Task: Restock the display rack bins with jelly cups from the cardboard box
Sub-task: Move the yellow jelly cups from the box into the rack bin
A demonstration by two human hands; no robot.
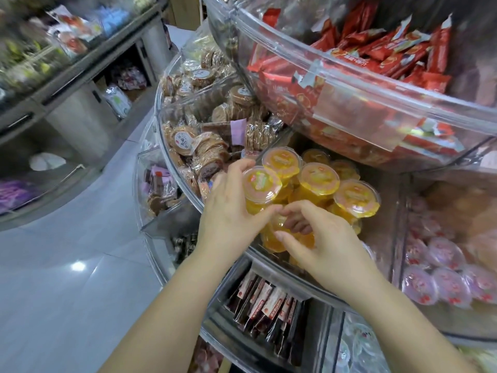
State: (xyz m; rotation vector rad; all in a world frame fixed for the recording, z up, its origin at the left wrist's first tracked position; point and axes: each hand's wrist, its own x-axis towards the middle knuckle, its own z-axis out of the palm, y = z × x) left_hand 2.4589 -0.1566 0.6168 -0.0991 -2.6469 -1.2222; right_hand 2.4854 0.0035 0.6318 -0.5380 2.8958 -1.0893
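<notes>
Both hands: our left hand (231, 211) cups the side of an orange jelly cup (262, 184); our right hand (320, 243) curls over lower cups — whether it grips one, we cannot tell.
Jelly cups: piled lids-up in the clear middle bin (269, 258), so labels face shoppers.
Neighbours: wrapped biscuits (196, 146) left, pink cups (441, 273) right — flavours kept apart.
Cardboard box: out of view.
</notes>
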